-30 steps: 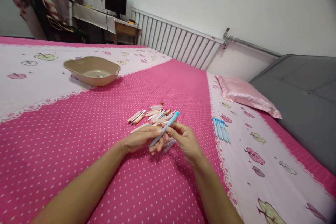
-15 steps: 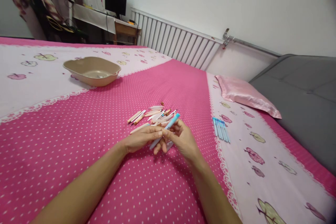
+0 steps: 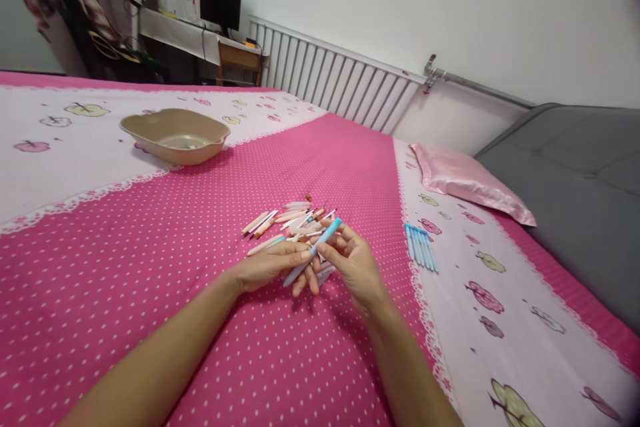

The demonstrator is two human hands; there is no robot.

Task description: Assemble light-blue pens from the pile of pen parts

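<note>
A pale blue pen (image 3: 327, 237) with a brighter blue upper end slants up to the right between my two hands. My left hand (image 3: 280, 260) pinches its middle with the thumb on top, other fingers showing beneath. Around its upper part my right hand (image 3: 353, 267) is closed, thumb near the barrel and fingers behind. Just beyond the hands lies a loose pile of pens and brushes (image 3: 300, 217), cream, white and brown; my hands hide part of it. To the right, several similar blue pens (image 3: 421, 248) lie side by side in a row.
A beige plastic basin (image 3: 175, 137) with something small inside stands at the upper left of the bed. A pink satin pillow (image 3: 470, 183) lies by the grey headboard (image 3: 575, 167). Behind are a white radiator (image 3: 335, 70) and a desk with a monitor (image 3: 220, 3).
My right thumb and fingers have shifted slightly along the pen and loosened a little from my left hand. The pen stays at nearly the same slant and place.
</note>
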